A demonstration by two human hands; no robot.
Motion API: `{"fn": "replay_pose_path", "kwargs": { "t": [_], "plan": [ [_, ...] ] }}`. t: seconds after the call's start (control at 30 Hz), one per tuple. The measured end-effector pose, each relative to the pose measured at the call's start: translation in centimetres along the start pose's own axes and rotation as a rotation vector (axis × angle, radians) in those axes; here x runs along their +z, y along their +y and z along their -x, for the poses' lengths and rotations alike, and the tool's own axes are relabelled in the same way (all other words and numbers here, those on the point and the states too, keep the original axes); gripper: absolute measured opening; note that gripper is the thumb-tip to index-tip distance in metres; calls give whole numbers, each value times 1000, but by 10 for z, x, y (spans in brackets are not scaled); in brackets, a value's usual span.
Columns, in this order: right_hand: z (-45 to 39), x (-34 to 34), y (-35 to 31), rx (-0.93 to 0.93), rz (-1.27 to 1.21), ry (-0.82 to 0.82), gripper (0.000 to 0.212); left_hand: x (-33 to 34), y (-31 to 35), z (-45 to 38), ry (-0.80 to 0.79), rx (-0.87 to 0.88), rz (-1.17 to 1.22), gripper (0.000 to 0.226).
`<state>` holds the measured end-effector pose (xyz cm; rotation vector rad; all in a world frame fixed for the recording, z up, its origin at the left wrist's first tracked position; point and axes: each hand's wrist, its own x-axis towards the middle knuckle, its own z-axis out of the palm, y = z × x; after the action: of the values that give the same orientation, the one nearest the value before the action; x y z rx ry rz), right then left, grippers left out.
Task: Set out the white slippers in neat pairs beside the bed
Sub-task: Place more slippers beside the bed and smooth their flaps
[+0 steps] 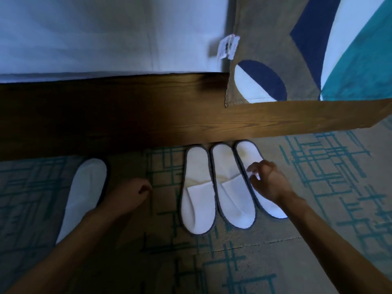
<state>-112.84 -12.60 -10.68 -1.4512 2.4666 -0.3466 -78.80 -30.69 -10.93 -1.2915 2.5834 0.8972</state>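
Three white slippers with grey edging lie side by side on the carpet by the wooden bed frame (148, 124): a left one (198, 187), a middle one (232, 187) and a right one (251, 158). My right hand (267, 181) rests over the right slipper, fingers curled on its strap. A fourth slipper (84, 192) lies apart at the left, sole up. My left hand (129, 195) hovers between that slipper and the group, fingers loosely curled, holding nothing.
A white sheet (106, 39) hangs over the bed side, with a patterned blue, teal and grey runner (307, 49) at the right. The carpet (328, 177) is beige with teal line patterns.
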Motion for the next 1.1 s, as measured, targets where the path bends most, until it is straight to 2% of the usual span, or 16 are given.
{"fn": "replay_pose_path", "kwargs": {
  "t": [0.17,0.3,0.4,0.47,0.6,0.73,0.83,0.93,1.03,1.1],
  "plan": [
    [6,29,-103,-82,-136,-93,18,-30,-72,45,216,-191,63,17],
    [2,65,-185,-170,-143,-230,20,-50,-124,78,280,-333,185,17],
    [-1,91,-244,-283,-156,-330,23,-57,-155,97,326,-429,172,18],
    [-2,109,-280,-321,-139,-374,25,-56,-172,102,312,-484,162,26],
    [1,145,-335,-356,-124,-493,31,-43,-186,100,179,-488,197,15],
    [12,168,-355,-309,-123,-508,32,-27,-182,95,196,-449,197,36],
    [15,174,-356,-263,-103,-450,33,-16,-174,94,251,-427,174,32],
    [16,175,-358,-246,-144,-458,34,-7,-171,90,316,-460,303,34],
    [17,175,-354,-231,-199,-490,32,-6,-168,88,363,-563,470,13],
    [20,174,-349,-236,-253,-522,28,-4,-167,89,376,-608,519,24]
  ]
}}
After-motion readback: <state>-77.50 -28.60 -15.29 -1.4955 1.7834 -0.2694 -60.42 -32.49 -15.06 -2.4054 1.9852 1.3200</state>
